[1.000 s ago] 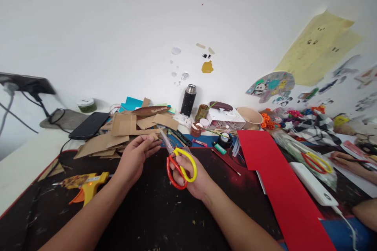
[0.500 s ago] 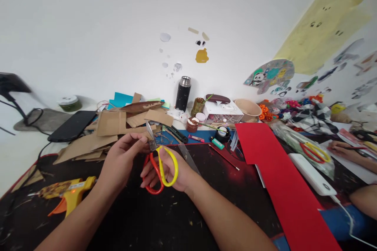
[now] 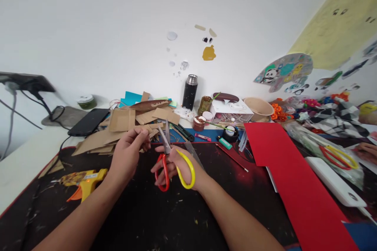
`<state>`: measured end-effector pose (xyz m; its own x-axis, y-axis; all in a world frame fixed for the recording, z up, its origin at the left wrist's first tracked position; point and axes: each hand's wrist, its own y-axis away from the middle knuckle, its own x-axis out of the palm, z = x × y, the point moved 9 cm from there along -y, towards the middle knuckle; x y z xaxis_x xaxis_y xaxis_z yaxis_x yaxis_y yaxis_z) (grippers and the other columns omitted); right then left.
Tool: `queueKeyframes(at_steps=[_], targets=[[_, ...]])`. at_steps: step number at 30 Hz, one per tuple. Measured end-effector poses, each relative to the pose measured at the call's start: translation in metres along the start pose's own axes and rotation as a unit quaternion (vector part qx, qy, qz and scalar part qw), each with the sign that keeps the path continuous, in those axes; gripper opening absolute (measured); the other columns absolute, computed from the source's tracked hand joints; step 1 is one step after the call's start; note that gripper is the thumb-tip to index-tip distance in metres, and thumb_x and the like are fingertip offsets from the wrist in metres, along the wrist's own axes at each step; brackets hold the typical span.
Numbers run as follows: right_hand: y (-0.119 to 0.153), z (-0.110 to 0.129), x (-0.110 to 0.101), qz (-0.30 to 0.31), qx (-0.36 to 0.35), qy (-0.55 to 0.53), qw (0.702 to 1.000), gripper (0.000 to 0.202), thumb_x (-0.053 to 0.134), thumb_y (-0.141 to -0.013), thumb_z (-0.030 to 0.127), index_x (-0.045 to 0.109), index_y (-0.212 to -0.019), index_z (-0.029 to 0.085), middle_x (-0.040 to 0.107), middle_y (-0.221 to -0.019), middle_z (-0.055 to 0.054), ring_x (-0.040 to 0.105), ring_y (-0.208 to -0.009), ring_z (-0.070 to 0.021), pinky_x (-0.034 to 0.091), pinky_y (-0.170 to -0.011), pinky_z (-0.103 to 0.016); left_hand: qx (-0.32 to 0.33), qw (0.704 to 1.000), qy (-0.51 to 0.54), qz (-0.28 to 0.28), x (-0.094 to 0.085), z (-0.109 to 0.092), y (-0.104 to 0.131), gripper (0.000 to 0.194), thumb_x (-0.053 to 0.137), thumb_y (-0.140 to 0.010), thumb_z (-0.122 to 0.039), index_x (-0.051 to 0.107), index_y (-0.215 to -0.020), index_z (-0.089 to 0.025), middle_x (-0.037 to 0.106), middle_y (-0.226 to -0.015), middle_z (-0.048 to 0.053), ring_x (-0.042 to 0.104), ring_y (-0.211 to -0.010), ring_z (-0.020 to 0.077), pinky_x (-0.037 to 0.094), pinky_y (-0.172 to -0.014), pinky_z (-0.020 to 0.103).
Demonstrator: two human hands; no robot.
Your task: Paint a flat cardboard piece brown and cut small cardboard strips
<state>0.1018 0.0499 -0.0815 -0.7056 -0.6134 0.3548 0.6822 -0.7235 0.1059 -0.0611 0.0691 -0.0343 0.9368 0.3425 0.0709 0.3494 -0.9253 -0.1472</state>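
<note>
My right hand (image 3: 188,164) holds a pair of scissors (image 3: 186,172) with one red and one yellow handle loop. Their blades stand apart and point up and away from me. Just left of the blades, my left hand (image 3: 128,153) is closed in a pinch, thumb against fingers. Whatever it pinches is too small or too hidden to make out. Both hands are raised over the black tabletop, in front of a heap of cut cardboard (image 3: 122,120).
A yellow hot glue gun (image 3: 88,182) lies at left, beside a black phone (image 3: 90,121). Behind stand a black flask (image 3: 190,93) and small jars. At right are red card (image 3: 290,172), a white power bank (image 3: 335,182) and bagged scissors (image 3: 338,157). Another person's hand (image 3: 366,151) shows at the edge.
The scissor blades have opened and moved right, away from my left hand, which stays pinched. The whole view has shifted, so the table's things appear farther right.
</note>
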Motion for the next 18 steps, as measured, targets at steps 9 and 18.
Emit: queueKeyframes(at_steps=[9,18], targets=[[0.002,0.003,-0.016,-0.107,-0.038,0.122,0.986,0.07,0.072,-0.095,0.087,0.07,-0.112,0.02,0.065,-0.071,0.005,0.059,-0.042,-0.0103,0.044,-0.04,-0.02,0.034,0.997,-0.074,0.0,0.0,-0.008,0.003,0.043,0.083,-0.088,-0.062,0.066,-0.067,-0.027,0.063,-0.063,-0.001,0.057,-0.062,0.0188,0.048,-0.063,0.032],[0.005,0.003,-0.007,-0.101,-0.015,0.169,0.98,0.059,0.08,-0.093,0.079,0.069,-0.105,0.022,0.058,-0.066,0.008,0.052,-0.042,-0.0092,0.041,-0.041,-0.021,0.036,0.996,-0.083,0.021,0.008,-0.009,0.009,0.041,0.083,-0.087,-0.063,0.066,-0.075,-0.027,0.065,-0.064,-0.002,0.061,-0.061,0.0189,0.05,-0.062,0.032]])
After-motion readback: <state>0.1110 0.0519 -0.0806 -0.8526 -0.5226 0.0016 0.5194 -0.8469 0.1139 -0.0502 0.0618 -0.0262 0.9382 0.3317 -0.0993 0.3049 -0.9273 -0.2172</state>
